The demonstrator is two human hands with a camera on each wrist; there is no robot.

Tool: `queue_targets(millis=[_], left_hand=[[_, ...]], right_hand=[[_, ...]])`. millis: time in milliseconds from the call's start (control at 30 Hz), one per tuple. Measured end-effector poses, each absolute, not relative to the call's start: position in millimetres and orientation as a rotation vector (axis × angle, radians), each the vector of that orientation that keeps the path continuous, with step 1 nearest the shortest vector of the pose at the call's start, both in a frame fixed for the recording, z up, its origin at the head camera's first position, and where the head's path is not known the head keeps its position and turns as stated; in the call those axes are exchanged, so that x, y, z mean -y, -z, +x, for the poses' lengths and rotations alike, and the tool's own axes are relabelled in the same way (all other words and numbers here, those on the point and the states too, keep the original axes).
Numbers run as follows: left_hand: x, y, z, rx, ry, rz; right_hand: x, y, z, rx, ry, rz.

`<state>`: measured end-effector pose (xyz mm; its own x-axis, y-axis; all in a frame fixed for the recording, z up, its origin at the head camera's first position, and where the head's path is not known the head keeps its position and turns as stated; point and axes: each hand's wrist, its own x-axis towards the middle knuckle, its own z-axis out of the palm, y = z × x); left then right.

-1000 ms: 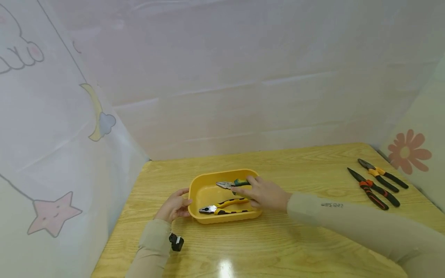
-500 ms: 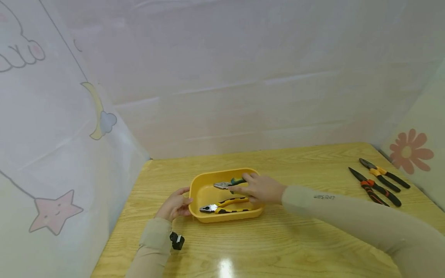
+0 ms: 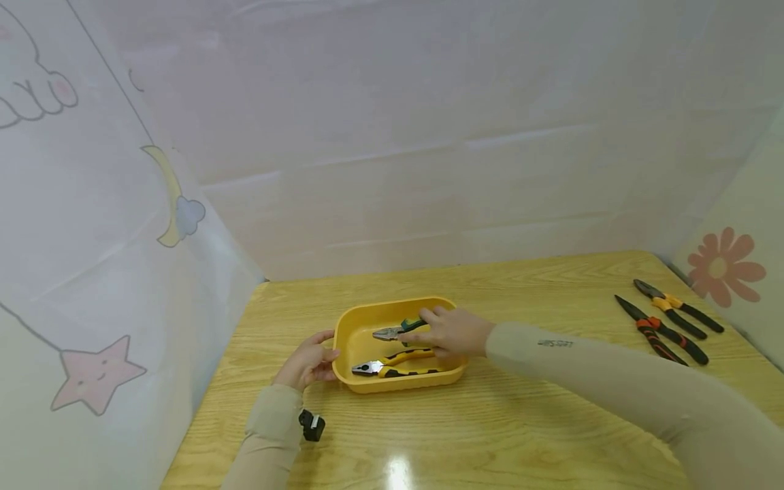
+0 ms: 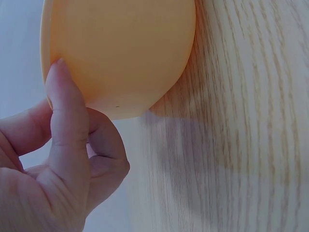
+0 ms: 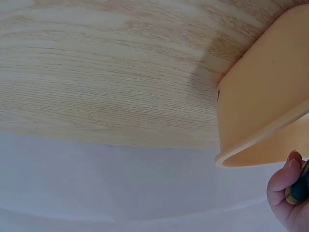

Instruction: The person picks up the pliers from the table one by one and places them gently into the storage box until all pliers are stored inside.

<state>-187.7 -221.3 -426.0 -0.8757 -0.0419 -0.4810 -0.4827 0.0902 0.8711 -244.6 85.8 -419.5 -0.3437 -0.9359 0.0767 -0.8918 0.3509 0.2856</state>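
Note:
A yellow plastic bin [image 3: 361, 339] stands on the table in the head view. My left hand [image 3: 306, 361] pinches its left rim, the thumb [image 4: 65, 106] bent over the edge in the left wrist view. In my right hand [image 3: 454, 332] are green-handled combination pliers [image 3: 388, 333], held by the handles inside the bin, jaws pointing left. The handle end [image 5: 299, 190] shows between the fingers in the right wrist view. Yellow-and-black combination pliers [image 3: 390, 369] lie along the near side of the bin, their handle ends partly under my right hand.
At the right of the wooden table [image 3: 520, 435] lie red-and-black long-nose pliers [image 3: 658, 330] and orange-and-black pliers [image 3: 674, 307]. A small black device [image 3: 312, 426] sits by my left wrist. Printed cloth walls [image 3: 429, 170] rise behind and beside the table.
My right hand has moved a little left within the bin, carrying the green-handled pliers with it. The left hand keeps its hold on the rim.

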Motion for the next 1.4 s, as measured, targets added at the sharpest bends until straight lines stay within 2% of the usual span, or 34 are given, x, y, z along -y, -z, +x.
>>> queue_targets(millis=[833, 1400], left_hand=[[223, 429, -186, -2.052, -1.853, -0.530], [222, 426, -185, -2.059, -1.854, -0.492]], right_hand=[[-51, 417, -252, 2.370, 0.688, 1.691], [-37, 432, -275, 2.440, 0.671, 1.740]])
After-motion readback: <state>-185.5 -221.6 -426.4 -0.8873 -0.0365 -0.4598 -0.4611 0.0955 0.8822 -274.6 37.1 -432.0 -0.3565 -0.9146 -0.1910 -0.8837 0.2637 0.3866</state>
